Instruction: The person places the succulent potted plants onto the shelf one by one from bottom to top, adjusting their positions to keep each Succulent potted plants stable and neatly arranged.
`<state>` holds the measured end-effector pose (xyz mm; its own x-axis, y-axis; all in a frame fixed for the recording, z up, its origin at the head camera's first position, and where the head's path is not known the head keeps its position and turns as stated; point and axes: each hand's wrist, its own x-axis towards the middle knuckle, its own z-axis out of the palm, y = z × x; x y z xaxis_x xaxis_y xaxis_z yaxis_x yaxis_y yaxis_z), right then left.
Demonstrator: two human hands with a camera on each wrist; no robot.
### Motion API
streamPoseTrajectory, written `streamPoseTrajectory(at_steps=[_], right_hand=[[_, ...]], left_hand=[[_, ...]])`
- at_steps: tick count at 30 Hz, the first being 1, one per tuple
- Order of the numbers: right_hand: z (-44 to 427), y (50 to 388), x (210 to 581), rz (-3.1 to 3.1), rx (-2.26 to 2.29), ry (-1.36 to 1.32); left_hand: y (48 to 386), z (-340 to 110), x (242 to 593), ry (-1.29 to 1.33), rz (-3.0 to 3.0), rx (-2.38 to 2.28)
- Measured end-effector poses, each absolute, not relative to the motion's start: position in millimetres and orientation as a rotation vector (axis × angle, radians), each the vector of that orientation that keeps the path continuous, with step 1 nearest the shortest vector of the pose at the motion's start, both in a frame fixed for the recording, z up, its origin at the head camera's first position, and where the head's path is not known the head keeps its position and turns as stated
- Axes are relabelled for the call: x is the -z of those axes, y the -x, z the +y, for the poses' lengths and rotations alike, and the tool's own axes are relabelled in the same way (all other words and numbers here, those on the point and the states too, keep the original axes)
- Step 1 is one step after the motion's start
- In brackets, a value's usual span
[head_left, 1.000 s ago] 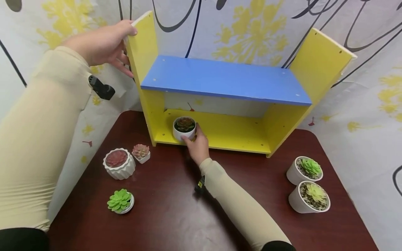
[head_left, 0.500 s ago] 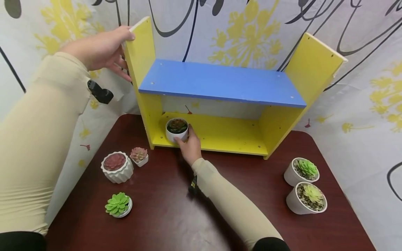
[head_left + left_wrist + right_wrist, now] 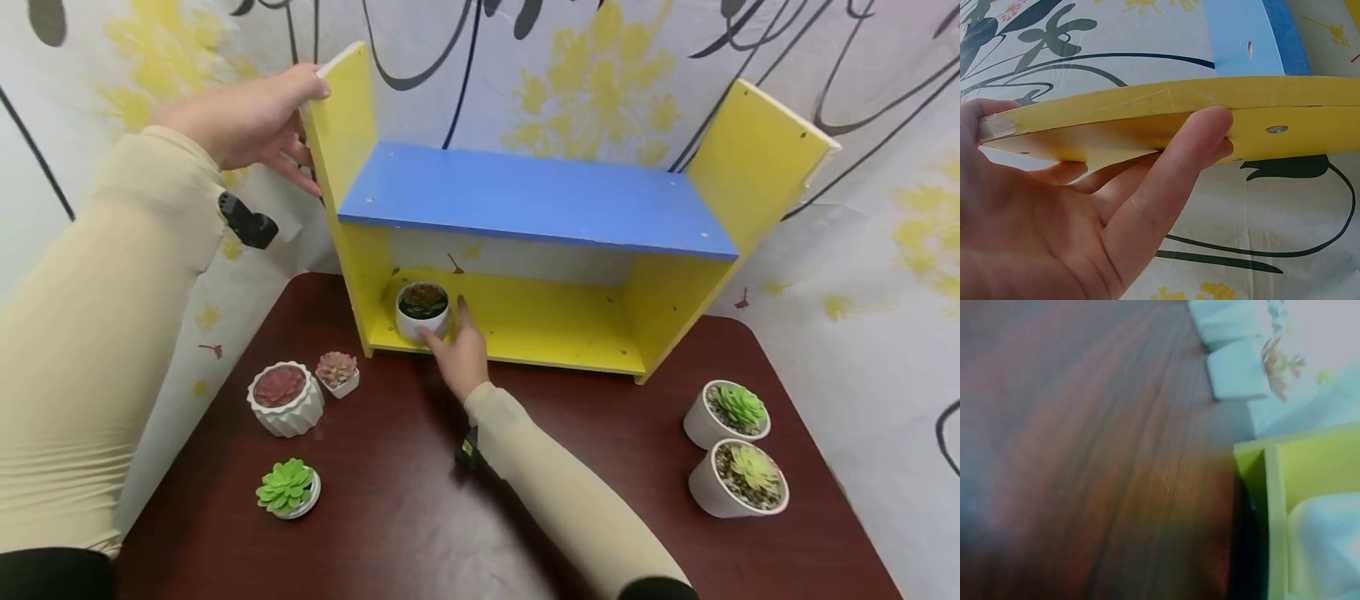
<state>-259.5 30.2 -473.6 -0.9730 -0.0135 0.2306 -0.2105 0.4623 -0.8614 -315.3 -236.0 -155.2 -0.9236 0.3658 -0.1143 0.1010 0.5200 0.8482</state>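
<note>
In the head view, a yellow and blue shelf (image 3: 540, 196) stands with its left side panel in the grip of my left hand (image 3: 262, 117). The left wrist view shows that hand (image 3: 1097, 212) with its fingers against the yellow panel (image 3: 1260, 128). A round white pot (image 3: 422, 325) with a dark reddish succulent sits at the left end of the shelf's yellow bottom board. Just right of it is my right hand (image 3: 461, 354), thumb beside the pot, index finger straight and apart from it. The right wrist view shows the white pot (image 3: 1329, 544) but no fingers.
On the dark red table (image 3: 420, 517), a ribbed pot (image 3: 288, 408), a small pink succulent (image 3: 337, 371) and a green succulent (image 3: 287, 487) stand at the left. Two white pots with green succulents (image 3: 708, 421) (image 3: 720, 487) stand at the right. A patterned sheet hangs behind.
The round pot has moved slightly left along the bottom board. My right index finger has come away from its side. My left hand keeps its grip on the panel.
</note>
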Motion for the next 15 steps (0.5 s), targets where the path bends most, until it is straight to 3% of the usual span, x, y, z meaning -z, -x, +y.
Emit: streamPoseTrajectory(at_steps=[8,15], right_hand=[[91,190,456,-2.182,-1.845,-0.126],[165,134,433,-1.867,-1.968,0.09]], left_hand=[[315,-235,156,-0.396,2.45,-1.414],[312,-239,151,-0.378,2.438,-1.423]])
